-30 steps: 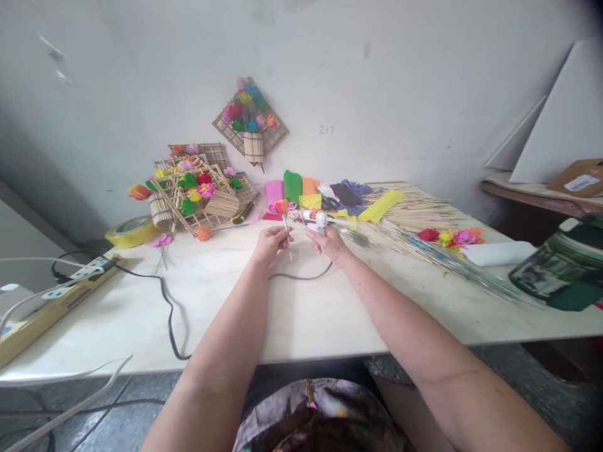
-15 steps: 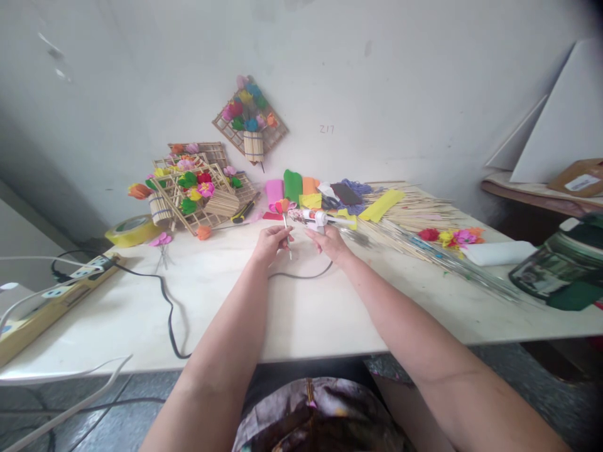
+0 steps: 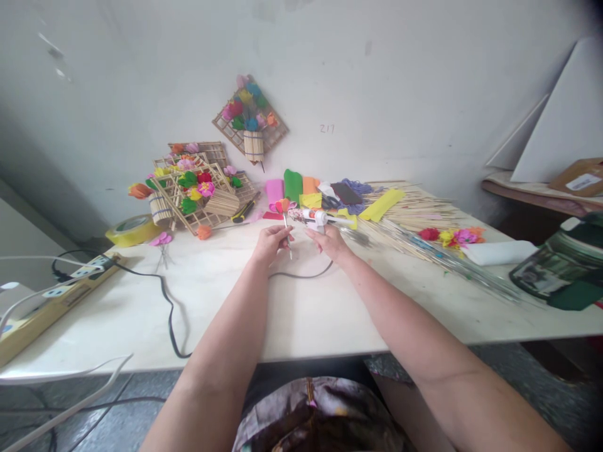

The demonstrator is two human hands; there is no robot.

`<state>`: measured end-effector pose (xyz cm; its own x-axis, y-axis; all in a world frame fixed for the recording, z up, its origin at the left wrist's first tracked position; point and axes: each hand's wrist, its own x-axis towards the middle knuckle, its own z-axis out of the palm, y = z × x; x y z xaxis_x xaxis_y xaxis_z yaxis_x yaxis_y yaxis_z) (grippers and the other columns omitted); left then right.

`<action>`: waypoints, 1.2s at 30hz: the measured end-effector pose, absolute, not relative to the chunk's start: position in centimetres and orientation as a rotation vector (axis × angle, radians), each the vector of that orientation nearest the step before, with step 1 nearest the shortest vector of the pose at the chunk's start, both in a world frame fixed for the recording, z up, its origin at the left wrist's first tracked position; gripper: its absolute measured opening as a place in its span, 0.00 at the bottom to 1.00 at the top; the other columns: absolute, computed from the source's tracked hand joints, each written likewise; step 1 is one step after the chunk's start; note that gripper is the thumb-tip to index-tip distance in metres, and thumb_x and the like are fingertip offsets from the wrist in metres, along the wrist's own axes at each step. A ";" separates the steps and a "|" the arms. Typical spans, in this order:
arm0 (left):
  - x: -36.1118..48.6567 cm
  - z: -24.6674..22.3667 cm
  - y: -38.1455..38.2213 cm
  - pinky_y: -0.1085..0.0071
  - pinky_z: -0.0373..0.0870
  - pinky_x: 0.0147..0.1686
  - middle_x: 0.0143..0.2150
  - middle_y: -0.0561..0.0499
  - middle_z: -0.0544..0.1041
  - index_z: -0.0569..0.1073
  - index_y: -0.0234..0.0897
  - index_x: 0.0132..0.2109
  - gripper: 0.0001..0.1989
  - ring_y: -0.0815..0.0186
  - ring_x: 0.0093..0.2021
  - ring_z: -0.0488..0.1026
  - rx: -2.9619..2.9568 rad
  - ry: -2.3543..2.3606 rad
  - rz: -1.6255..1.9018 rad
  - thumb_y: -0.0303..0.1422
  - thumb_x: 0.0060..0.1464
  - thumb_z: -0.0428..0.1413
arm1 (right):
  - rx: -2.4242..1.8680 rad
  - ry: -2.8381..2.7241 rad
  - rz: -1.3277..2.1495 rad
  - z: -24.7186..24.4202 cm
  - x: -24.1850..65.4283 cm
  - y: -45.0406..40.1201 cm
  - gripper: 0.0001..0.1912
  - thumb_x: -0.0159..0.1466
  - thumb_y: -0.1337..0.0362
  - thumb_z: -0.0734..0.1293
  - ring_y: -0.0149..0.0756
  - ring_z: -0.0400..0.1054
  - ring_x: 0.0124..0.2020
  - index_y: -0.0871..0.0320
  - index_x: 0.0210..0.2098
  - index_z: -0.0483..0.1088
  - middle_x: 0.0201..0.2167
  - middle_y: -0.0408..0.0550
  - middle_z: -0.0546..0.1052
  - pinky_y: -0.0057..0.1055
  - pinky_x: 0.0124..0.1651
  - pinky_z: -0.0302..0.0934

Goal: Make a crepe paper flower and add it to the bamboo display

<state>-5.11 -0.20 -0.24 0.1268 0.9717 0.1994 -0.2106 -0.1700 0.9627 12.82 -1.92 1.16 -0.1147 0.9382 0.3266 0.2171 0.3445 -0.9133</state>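
Note:
Pinched in my left hand (image 3: 273, 243) is the pale stem of an orange-red paper flower (image 3: 282, 205), held upright over the table. My right hand (image 3: 330, 243) is wrapped round the grip of a white hot glue gun (image 3: 316, 218). Its nozzle points left, close beside the flower's stem just below the petals; whether they touch I cannot tell. A glue stick sticks out of the gun's back end. The gun's dark cord (image 3: 301, 276) runs down from my right hand and behind my left wrist.
Stick lattices with paper flowers (image 3: 188, 188) pile up at the back left, beside yellow tape (image 3: 132, 231) and a cutter (image 3: 245, 210). A power strip (image 3: 70, 289) lies left. Coloured paper (image 3: 293, 185), sticks (image 3: 414, 210), wires (image 3: 452, 267) and a dark green bottle (image 3: 560, 263) occupy the right.

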 end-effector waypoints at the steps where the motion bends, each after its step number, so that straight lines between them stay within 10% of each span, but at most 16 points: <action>1: -5.1 -0.3 -0.2 0.76 0.63 0.18 0.22 0.51 0.73 0.75 0.29 0.32 0.18 0.76 0.17 0.62 1.257 0.858 1.319 0.40 0.38 0.66 | -1.076 -1.582 0.876 1.2 12.8 -1.9 0.19 0.53 0.47 0.68 0.29 0.57 0.13 0.56 0.21 0.63 0.09 0.37 0.62 0.28 0.19 0.54; 36: -5.3 -0.6 0.1 0.77 0.62 0.18 0.23 0.51 0.74 0.75 0.29 0.32 0.19 0.77 0.17 0.62 1.204 0.845 1.330 0.40 0.37 0.67 | -1.103 -1.581 0.854 1.6 12.7 -2.5 0.20 0.51 0.46 0.68 0.30 0.57 0.12 0.56 0.20 0.64 0.08 0.38 0.62 0.29 0.20 0.54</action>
